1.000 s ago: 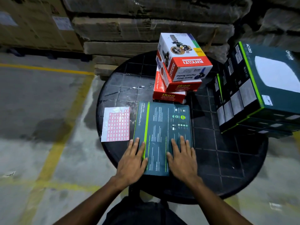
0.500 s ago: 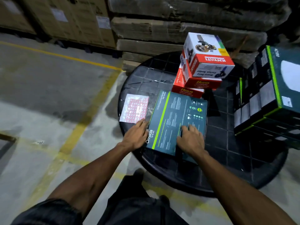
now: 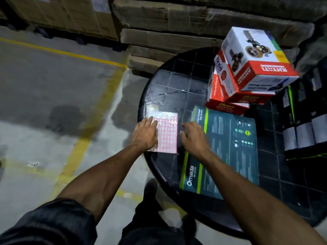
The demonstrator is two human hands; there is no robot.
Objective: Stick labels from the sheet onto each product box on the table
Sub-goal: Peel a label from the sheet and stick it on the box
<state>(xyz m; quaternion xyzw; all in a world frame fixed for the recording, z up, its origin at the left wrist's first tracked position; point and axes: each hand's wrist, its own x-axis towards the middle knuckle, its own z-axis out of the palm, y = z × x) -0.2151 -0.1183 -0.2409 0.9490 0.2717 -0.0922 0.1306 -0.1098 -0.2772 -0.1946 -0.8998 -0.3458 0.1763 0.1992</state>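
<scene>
1. A round black table [image 3: 177,80] with a grid-patterned top stands on a grey concrete floor [image 3: 53,85] crossed by a yellow painted line [image 3: 99,110]; a dark stain marks the floor left of the table.
2. Behind the table, stacked brown cartons [image 3: 177,20] fill the back of the room, wrapped in film and dimly lit.
3. The label sheet [image 3: 167,133], pink with rows of small labels, lies flat at the table's left edge.
4. The left hand [image 3: 144,135] lies palm down, fingers spread, on the left part of the sheet; it presses rather than grips.
5. The right hand [image 3: 193,137] hovers just right of the sheet, fingers curled loosely inward near the sheet's right edge. Whether it pinches a label I cannot tell; the fingertips are blurred.
6. The flat teal box [image 3: 230,149] marked "Omada" lies on the table just right of the sheet, its near corner overhanging the table's rim. The right forearm crosses its lower left part.
7. At the table's far side, beyond the teal box, two red "ikon" boxes [image 3: 223,98] are stacked, with a white and red box [image 3: 254,59] resting tilted on top.
8. At the table's right side, dark boxes with green stripes [image 3: 304,121] are piled, partly cut off by the frame.
9. Dark trousers and a shoe [image 3: 150,190] show below the table's near rim.
</scene>
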